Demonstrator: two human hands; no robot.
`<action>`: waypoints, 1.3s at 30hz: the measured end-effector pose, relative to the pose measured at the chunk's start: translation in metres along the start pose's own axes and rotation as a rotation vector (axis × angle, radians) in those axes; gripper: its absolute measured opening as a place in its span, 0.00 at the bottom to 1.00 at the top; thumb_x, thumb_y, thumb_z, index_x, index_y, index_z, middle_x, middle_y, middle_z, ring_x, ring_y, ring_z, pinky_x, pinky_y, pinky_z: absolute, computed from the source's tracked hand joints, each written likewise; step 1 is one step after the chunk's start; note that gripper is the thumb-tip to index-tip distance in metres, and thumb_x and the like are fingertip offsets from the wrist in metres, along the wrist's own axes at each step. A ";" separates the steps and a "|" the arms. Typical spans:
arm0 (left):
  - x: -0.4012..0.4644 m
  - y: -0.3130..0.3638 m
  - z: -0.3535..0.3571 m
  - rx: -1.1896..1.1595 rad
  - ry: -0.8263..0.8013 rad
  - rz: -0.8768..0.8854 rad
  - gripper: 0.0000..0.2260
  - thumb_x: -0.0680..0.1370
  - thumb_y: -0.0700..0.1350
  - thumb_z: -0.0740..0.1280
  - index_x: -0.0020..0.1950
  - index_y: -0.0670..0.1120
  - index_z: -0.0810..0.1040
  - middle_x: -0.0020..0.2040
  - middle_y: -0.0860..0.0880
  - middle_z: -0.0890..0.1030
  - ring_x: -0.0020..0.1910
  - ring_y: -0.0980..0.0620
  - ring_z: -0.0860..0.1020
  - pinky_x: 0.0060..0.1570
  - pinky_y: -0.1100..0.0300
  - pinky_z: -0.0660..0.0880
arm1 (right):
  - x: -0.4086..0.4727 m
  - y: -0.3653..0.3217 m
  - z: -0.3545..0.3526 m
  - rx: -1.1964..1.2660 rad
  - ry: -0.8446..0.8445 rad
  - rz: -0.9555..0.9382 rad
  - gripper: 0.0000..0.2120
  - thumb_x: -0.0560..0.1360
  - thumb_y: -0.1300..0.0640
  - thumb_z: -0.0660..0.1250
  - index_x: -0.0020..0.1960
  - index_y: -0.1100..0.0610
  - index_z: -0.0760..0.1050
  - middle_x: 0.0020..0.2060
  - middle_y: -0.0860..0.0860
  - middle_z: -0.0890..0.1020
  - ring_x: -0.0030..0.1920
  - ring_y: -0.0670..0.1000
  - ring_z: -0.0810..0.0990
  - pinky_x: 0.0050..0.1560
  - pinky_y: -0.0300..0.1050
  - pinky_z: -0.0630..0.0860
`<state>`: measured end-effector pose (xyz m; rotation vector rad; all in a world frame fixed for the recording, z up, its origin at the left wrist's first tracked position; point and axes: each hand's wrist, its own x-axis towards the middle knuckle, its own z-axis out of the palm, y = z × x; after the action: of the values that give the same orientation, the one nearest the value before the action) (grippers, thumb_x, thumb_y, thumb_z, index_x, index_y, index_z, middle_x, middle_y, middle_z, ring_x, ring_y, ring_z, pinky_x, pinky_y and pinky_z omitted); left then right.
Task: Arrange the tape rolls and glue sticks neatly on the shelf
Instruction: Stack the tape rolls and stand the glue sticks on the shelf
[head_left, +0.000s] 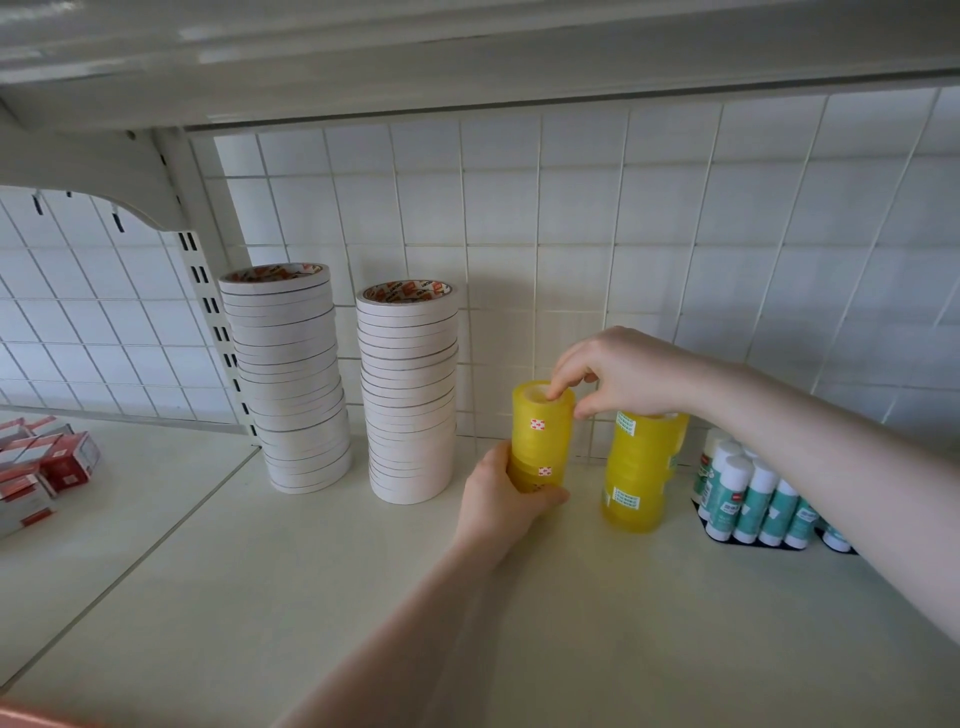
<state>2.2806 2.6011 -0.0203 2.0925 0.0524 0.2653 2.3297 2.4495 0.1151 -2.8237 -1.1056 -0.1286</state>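
A stack of yellow tape rolls (540, 431) stands on the cream shelf (363, 597) near the back grid. My left hand (498, 504) grips its lower part. My right hand (618, 371) pinches the top roll, one finger in its core and the thumb outside. A second yellow stack (639, 473) stands just to the right, partly behind my right arm. Two tall stacks of white tape rolls stand to the left, one (291, 379) by the upright and one (410, 395) beside it. Glue sticks (753, 493) with white caps stand at the right.
Red and white small boxes (41, 467) lie on the neighbouring shelf at far left. A white wire grid (623, 218) backs the shelf, and an upper shelf (467, 52) hangs overhead. The glue sticks sit in a dark tray (727, 538).
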 end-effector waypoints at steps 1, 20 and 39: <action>-0.001 0.001 0.000 -0.014 -0.003 0.004 0.26 0.65 0.50 0.78 0.58 0.49 0.72 0.48 0.53 0.76 0.46 0.54 0.74 0.39 0.64 0.68 | 0.000 0.000 0.000 0.000 0.000 0.001 0.16 0.70 0.55 0.72 0.57 0.47 0.79 0.52 0.48 0.80 0.45 0.47 0.73 0.47 0.44 0.71; 0.000 0.022 0.001 -0.154 0.074 0.083 0.24 0.66 0.50 0.77 0.56 0.54 0.70 0.46 0.59 0.76 0.46 0.56 0.75 0.43 0.62 0.74 | -0.006 -0.003 -0.004 0.006 0.028 0.011 0.17 0.70 0.55 0.72 0.59 0.46 0.79 0.50 0.48 0.80 0.49 0.47 0.75 0.50 0.45 0.72; -0.061 0.012 0.004 0.226 0.106 -0.021 0.21 0.69 0.57 0.73 0.56 0.48 0.74 0.51 0.52 0.75 0.51 0.53 0.74 0.48 0.61 0.69 | -0.073 0.035 -0.021 -0.032 0.092 0.076 0.07 0.76 0.49 0.65 0.48 0.49 0.80 0.47 0.44 0.81 0.48 0.46 0.76 0.50 0.45 0.72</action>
<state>2.2216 2.5826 -0.0225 2.2993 0.1747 0.3729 2.2990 2.3721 0.1253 -2.8513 -0.9847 -0.2688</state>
